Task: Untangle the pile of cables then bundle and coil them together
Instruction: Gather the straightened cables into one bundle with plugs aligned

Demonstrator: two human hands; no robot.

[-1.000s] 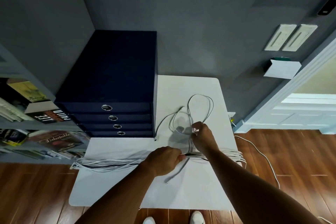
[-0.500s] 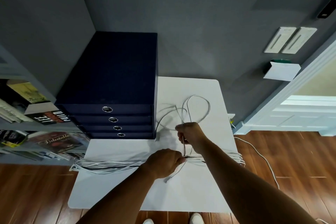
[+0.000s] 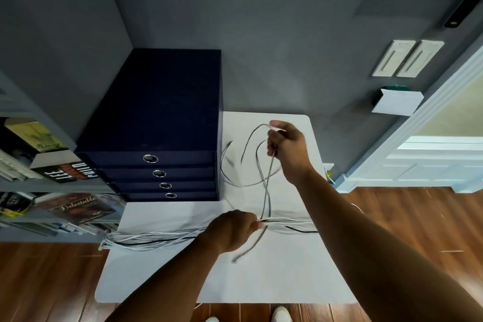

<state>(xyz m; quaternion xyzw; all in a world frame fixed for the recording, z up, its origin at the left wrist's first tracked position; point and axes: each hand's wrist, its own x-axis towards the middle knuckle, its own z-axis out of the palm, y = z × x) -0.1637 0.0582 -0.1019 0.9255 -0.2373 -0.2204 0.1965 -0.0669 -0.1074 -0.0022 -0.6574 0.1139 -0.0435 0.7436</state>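
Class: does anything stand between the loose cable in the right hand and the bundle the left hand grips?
Nothing visible does. The loose cable runs from the right hand down to the bundle at the left hand, over the table; the drawer unit stands aside.

grey walls (image 3: 261,21), wood floor (image 3: 405,217), white table (image 3: 274,282)

Drawer box (image 3: 156,102) fills the table's (image 3: 274,277) left rear — cable bundle (image 3: 156,239) crosses the middle; front strip open.

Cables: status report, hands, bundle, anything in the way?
Left hand grips the bundle on the table. Right hand holds a loose cable up above it. Drawer box stands close on the left.
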